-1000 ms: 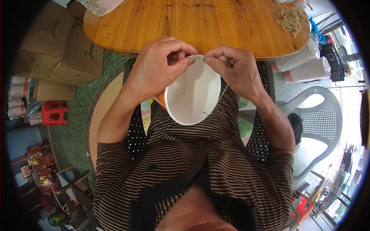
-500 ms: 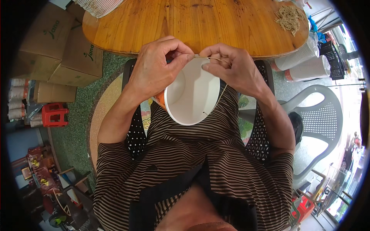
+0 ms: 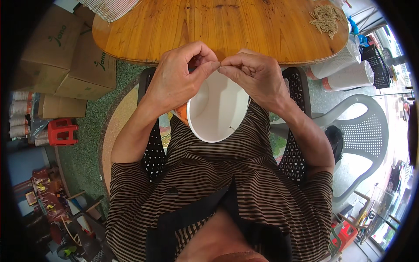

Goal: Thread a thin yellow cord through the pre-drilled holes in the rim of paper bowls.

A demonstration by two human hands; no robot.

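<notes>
A white paper bucket (image 3: 218,109) with orange printing outside rests tilted on my lap, its mouth facing up at me. My left hand (image 3: 174,81) is closed at the far rim, thumb and forefinger pinched together. Against them my right hand (image 3: 259,78) makes its own pinch, the two thumb tips almost touching. Between the fingertips is a bit of thin tan cord, mostly hidden by the fingers. One short end of the cord (image 3: 231,127) pokes through the bucket's near right wall. Whether the left fingers grip cord, rim or both is hard to see.
Beyond my hands is a wooden table (image 3: 218,30), with a bundle of tan cords (image 3: 326,20) and a stack of white buckets (image 3: 111,8) on it. Cardboard boxes (image 3: 87,72) and a red stool (image 3: 62,131) stand left. A grey plastic chair (image 3: 360,126) and stacked buckets (image 3: 349,76) are right.
My right hand has moved left to meet the left fingertips, its fingers closing into a pinch. The cord that stretched across it is now mostly hidden. The left hand and bucket hardly moved.
</notes>
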